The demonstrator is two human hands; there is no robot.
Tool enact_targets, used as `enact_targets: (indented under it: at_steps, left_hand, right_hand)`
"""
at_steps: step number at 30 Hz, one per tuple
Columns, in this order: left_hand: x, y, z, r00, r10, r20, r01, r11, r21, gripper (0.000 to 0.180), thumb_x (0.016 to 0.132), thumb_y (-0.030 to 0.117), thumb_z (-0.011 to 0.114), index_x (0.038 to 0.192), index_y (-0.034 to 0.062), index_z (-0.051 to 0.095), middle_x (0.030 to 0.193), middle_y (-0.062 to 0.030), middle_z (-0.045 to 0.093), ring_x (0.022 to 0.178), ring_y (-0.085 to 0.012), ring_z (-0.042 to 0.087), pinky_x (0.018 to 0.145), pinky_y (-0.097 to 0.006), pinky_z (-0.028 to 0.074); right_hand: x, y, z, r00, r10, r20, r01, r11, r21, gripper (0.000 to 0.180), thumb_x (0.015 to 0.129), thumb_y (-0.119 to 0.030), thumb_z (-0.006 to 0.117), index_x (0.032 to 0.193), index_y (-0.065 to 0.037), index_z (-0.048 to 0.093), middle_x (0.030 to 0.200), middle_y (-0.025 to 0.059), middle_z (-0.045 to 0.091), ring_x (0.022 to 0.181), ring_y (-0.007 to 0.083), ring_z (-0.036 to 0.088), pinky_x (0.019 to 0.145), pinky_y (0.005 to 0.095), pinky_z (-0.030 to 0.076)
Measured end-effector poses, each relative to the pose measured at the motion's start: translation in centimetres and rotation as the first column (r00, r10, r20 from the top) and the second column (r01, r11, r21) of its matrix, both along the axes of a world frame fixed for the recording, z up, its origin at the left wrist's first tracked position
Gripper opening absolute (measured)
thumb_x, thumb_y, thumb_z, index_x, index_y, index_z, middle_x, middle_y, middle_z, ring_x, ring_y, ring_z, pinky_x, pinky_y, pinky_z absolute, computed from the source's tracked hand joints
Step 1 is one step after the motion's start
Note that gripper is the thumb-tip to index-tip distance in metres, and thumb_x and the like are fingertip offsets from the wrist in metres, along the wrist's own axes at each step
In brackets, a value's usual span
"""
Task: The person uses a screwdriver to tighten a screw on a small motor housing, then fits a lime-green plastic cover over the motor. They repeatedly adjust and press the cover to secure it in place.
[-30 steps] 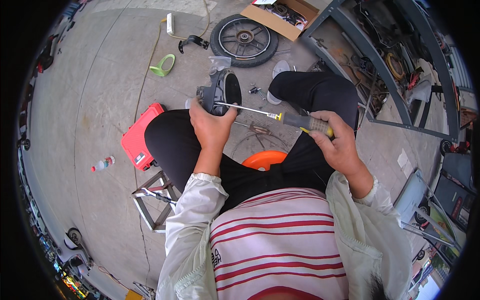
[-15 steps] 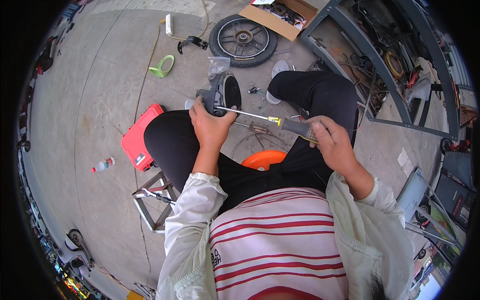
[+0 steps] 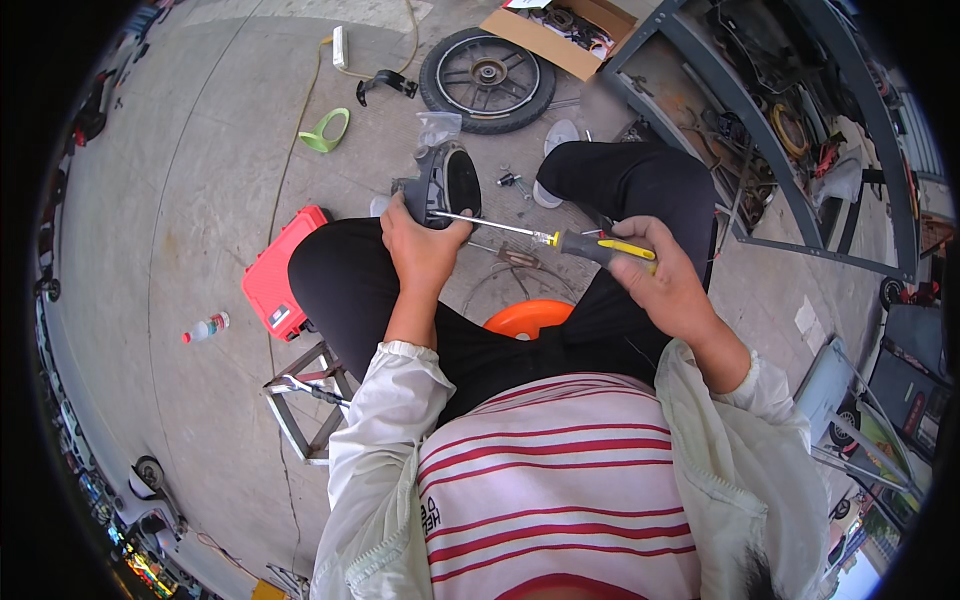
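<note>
Screwdriver (image 3: 570, 240) with a black and yellow handle lies in the right hand (image 3: 665, 280), whose fingers are closed around the grip. Its thin metal shaft runs to the left, and the tip meets the dark grey plastic housing (image 3: 445, 185) that the left hand (image 3: 420, 245) clamps from below, just above the left knee. The two hands are apart, joined only by the tool.

To do this step well, I think the shaft should stay in one line with the screw, and the left hand should press the housing firmly against the leg so it does not turn or slip. The exact point where the tip sits is too small to see.

The housing looks like a curved shell, dark grey with a glossy black oval face, and it stands on its edge.

Around the person, an orange stool (image 3: 530, 318) shows between the legs. A red tool case (image 3: 280, 275) lies on the concrete beside the left leg, a small bottle (image 3: 205, 327) is further left, and a spoked wheel (image 3: 487, 68) lies ahead, near a cardboard box (image 3: 570, 30).
</note>
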State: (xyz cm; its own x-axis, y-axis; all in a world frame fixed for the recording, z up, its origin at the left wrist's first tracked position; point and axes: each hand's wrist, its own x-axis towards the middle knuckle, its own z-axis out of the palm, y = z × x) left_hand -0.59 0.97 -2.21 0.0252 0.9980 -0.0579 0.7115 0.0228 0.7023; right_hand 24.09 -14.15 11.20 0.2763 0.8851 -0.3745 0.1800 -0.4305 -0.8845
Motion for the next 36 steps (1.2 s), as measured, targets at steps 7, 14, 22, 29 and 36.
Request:
enact_targets:
  at_steps: [7,14,22,29,36]
  left_hand:
    - [-0.2,0.1,-0.3,1.000,0.004,-0.015,-0.003,0.997,0.074,0.099,0.062,0.037,0.092,0.136,-0.0096,0.046,0.131,-0.0261,0.054,0.126,-0.0422,0.049,0.109,-0.048,0.039]
    - [-0.3,0.1,-0.4,1.000,0.006,-0.030,-0.004,0.996,0.087,0.099,0.061,0.037,0.092,0.136,-0.0091,0.046,0.129,-0.0249,0.055,0.125,-0.0423,0.049,0.110,-0.048,0.037]
    - [-0.2,0.1,-0.4,1.000,0.000,0.006,0.000,0.993,0.115,0.100,0.062,0.036,0.092,0.137,-0.0093,0.045,0.131,-0.0253,0.054,0.127,-0.0422,0.049,0.110,-0.048,0.037]
    - [-0.4,0.1,-0.3,0.999,-0.028,0.016,0.026,0.995,0.096,0.104,0.062,0.038,0.093,0.139,-0.0109,0.044,0.133,-0.0277,0.053,0.127,-0.0426,0.050,0.110,-0.047,0.039]
    - [-0.4,0.2,-0.6,0.996,-0.002,0.087,-0.005,0.997,0.080,0.104,0.062,0.038,0.093,0.138,-0.0122,0.044,0.133,-0.0282,0.053,0.126,-0.0423,0.050,0.110,-0.047,0.039]
  right_hand:
    - [0.7,0.2,-0.3,0.989,0.087,0.121,-0.080,0.995,-0.066,0.034,0.098,-0.023,0.066,0.121,0.002,0.059,0.096,0.0097,0.062,0.082,0.0191,0.063,0.077,0.0304,0.051]
    - [-0.4,-0.2,-2.0,0.862,0.075,0.501,-0.276,0.898,0.341,0.037,0.104,-0.031,0.059,0.119,0.003,0.059,0.085,0.0055,0.060,0.072,0.0119,0.060,0.069,0.0269,0.050]
    - [0.5,-0.8,-2.9,0.997,0.049,-0.064,-0.046,0.997,0.055,0.033,0.100,-0.025,0.065,0.118,0.002,0.059,0.083,0.0066,0.061,0.076,0.0154,0.061,0.071,0.0307,0.050]
    - [1.2,-0.3,-0.5,0.989,0.046,-0.140,-0.088,0.947,-0.308,0.037,0.095,-0.021,0.071,0.123,-0.001,0.057,0.094,0.0068,0.061,0.085,0.0175,0.061,0.078,0.0336,0.052]
    - [-0.2,-0.6,-1.3,0.938,0.129,0.323,-0.223,0.936,0.271,0.035,0.101,-0.031,0.064,0.118,0.000,0.060,0.089,0.0077,0.064,0.075,0.0135,0.061,0.071,0.0293,0.051]
